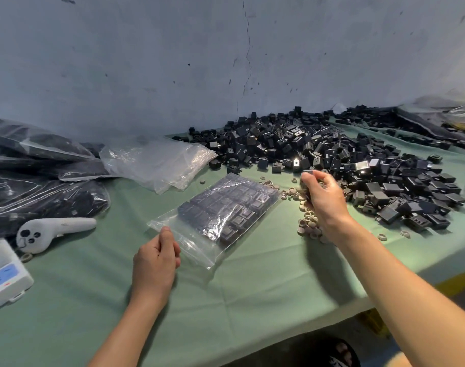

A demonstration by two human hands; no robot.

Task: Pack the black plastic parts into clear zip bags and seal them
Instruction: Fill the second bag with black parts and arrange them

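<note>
Bag (197,243) lies flat at the middle of the cloth (252,287), mouth toward the person. Its far end is filled with parts (234,213) in neat rows, so they sit flat and the zip can close later. The near strip is clear and not sealed.

Left hand (156,260) pinches the bag's near corner between thumb and curled fingers. Judged purpose: pin the bag down and keep the mouth ready for loading.

Right hand (324,200) is at the near edge of the pile (332,154), fingers curled round a few parts, one nipped between thumb and forefinger at the top. Slight blur, so I can't tell the exact count. Likely gathering a handful for the bag.

The pile sits just right of the bag, a short reach for the picking hand. Tan rings (309,225) are scattered between bag and pile, under the right wrist. They look like stray bits mixed in with the stock.

Empty bags (157,160) lie behind the bag, handy for the next round. Full bags (40,186) are stacked far left, out of the way. A white controller (54,229) and a white box (3,274) sit at the left edge. The wall (226,62) backs everything.
</note>
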